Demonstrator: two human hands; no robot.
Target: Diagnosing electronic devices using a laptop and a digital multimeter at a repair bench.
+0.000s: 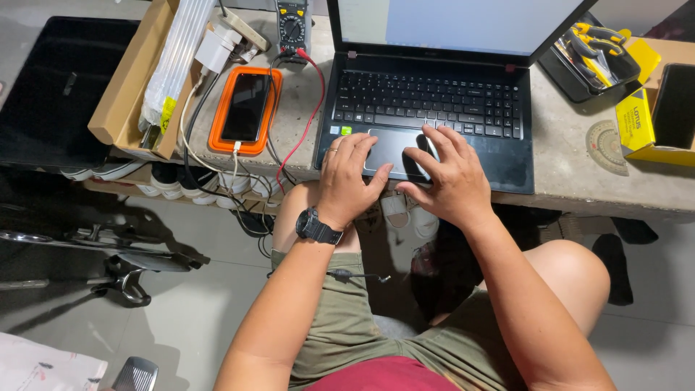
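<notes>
Grey tiled floor (181, 318) near. Concrete bench (572, 170) beyond. Both hands on laptop (434, 108) front edge: left hand (347, 181) flat, fingers spread, beside touchpad (394, 148); right hand (445, 177) spread over touchpad, holding nothing. Far right yellow box (637, 123); far left cardboard box (127, 87), orange-cased phone (246, 108).

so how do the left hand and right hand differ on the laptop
The left hand wears a ring and, at the wrist, a black watch; the right hand is bare. The left hand lies on the left part of the touchpad with fingers close together, while the right hand spreads its fingers wider over the right part, some reaching the keyboard's lower edge. Both rest palm down on the black laptop, holding nothing.
</notes>
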